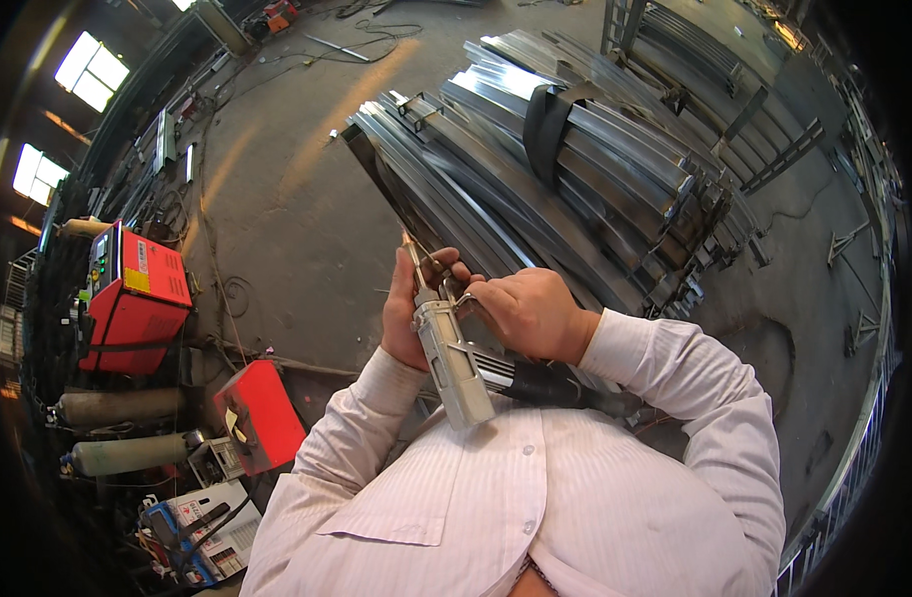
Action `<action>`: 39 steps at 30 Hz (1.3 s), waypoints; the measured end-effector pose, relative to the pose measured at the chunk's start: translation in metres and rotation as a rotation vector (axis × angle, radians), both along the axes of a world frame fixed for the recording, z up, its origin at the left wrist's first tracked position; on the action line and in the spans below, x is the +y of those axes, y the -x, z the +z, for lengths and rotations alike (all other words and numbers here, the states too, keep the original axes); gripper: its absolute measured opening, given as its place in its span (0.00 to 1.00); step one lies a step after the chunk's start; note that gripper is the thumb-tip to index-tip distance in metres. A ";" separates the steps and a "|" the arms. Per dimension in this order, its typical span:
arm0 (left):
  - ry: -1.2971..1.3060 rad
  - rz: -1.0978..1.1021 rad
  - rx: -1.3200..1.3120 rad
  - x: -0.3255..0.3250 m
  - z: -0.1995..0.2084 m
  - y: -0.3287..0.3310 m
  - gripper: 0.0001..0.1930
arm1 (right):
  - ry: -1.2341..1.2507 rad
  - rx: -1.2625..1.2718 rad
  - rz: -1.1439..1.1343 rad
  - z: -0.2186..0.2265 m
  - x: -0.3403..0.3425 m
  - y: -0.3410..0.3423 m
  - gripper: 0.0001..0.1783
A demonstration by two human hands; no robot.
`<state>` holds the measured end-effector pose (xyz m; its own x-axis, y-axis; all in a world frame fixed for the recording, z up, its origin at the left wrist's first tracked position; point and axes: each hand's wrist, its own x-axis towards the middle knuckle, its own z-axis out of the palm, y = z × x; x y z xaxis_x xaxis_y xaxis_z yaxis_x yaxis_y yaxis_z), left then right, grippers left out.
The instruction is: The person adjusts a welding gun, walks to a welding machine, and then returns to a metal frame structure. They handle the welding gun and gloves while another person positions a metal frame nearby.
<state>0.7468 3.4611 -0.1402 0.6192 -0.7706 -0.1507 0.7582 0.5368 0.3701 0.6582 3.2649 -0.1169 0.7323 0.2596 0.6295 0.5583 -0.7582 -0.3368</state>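
Note:
A pale grey metal tool shaped like a welding gun lies tilted in front of my chest. It has a slotted body, a copper-coloured tip pointing away from me and a black handle or cable running off to the right. My left hand is wrapped round its front part from the left. From the right, my right hand is closed, thumb and fingers pinched against the tool's side. A small bent metal piece shows at those fingertips; whether it is loose or part of the tool, I cannot tell.
Stacked long metal profiles, with a black strap over part of them, lie ahead and right. To the left stand a red machine, a red box and gas cylinders. Metal frames stand far right. Cables cross the floor.

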 end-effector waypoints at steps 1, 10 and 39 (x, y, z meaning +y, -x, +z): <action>-0.015 0.006 -0.002 0.001 0.001 0.002 0.36 | 0.009 -0.045 0.036 0.000 -0.003 -0.002 0.10; -0.055 0.006 -0.041 0.005 0.019 0.009 0.35 | 0.344 -0.328 0.154 0.026 -0.025 -0.021 0.20; -0.088 -0.019 0.070 0.006 -0.014 -0.005 0.25 | -0.838 0.391 -0.219 0.009 0.029 0.011 0.07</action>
